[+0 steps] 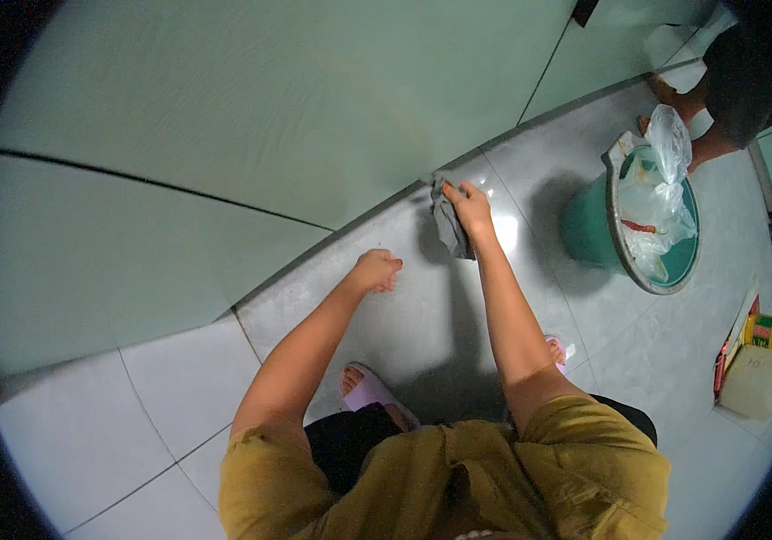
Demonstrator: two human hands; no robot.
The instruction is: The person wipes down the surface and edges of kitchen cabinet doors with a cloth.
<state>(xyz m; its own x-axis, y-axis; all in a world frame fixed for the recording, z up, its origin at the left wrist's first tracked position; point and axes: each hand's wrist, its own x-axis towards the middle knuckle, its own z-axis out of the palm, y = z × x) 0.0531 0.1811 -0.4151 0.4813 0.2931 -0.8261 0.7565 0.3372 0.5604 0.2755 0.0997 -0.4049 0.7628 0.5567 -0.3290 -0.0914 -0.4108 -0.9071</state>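
Note:
My right hand (472,208) grips a crumpled grey cloth (449,219) at the dark strip along the foot of the pale green cabinet panels (258,101). Part of the cloth hangs below my fingers. To its left, my left hand (377,270) is held with its fingers curled in over the grey tiled floor (413,324), and nothing shows in it. Both arms reach forward from my body. A pink slipper (367,389) is on my foot under my left arm, and part of the other shows beside my right forearm.
Right of my hands stands a green bucket (588,223) holding clear plastic bags (671,145) and a red chili pepper (639,227). Behind it are another person's legs (717,145). A whitish plastic container (752,381) and a yellow-green tin (762,331) are at the far right.

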